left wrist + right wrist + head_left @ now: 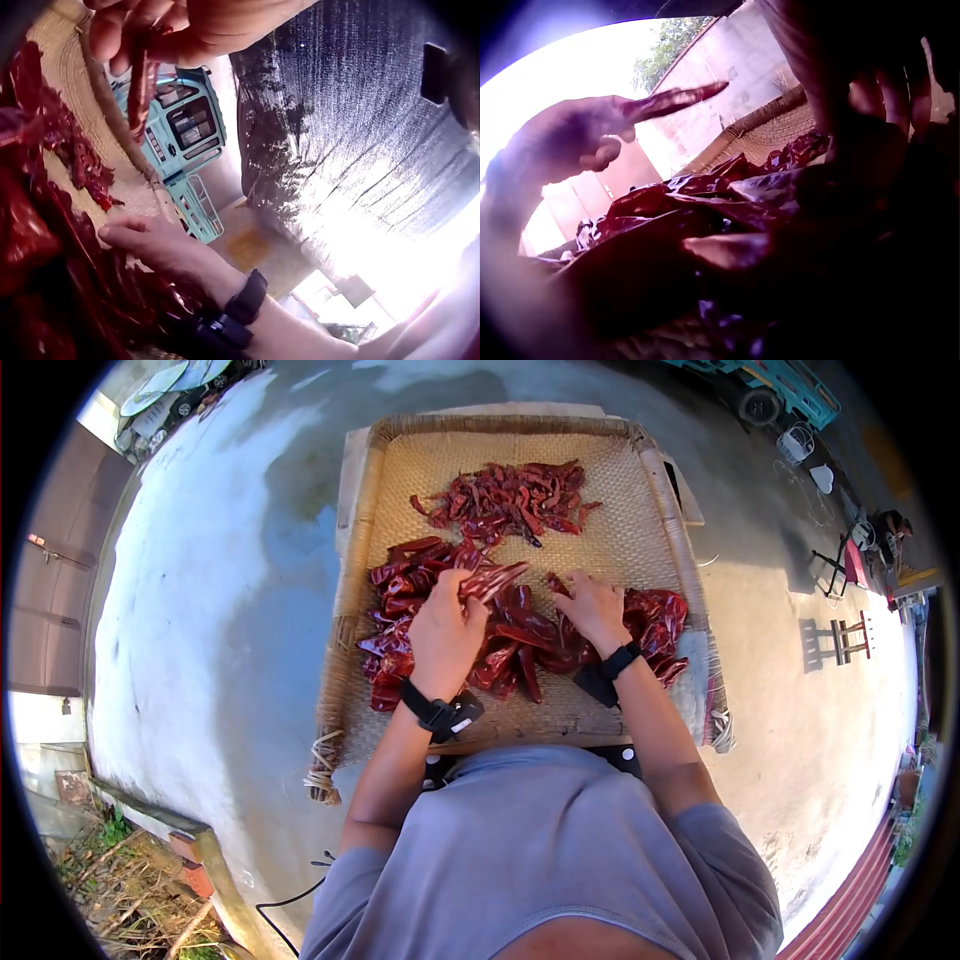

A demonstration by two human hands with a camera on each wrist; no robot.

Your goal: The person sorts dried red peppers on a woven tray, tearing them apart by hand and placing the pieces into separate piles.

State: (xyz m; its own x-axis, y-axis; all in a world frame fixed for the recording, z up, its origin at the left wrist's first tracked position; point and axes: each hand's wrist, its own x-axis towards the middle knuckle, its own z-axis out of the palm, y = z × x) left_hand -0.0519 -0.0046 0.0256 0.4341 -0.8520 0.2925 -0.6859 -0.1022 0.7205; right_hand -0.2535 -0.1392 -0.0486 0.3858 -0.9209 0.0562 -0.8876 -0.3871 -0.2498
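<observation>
A woven tray (655, 480) holds dried red chillies: a small heap (510, 500) at its far side and a big heap (525, 640) close to me. My left hand (447, 630) is raised over the big heap and pinches a few chillies (492, 580) in its fingertips. The left wrist view shows those fingers (150, 30) curled round a chilli (139, 82). In the right wrist view the held chilli (675, 101) sticks out of the left hand (562, 142). My right hand (592, 610) lies on the big heap with its fingers (877, 97) among the chillies; it grips nothing that I can see.
The tray stands on pale concrete ground (200, 610). A blue vehicle (780, 385) is parked beyond the tray's far right. A small wooden stool (848, 638) stands to the right. Brick edging and weeds (130, 860) run along the lower left.
</observation>
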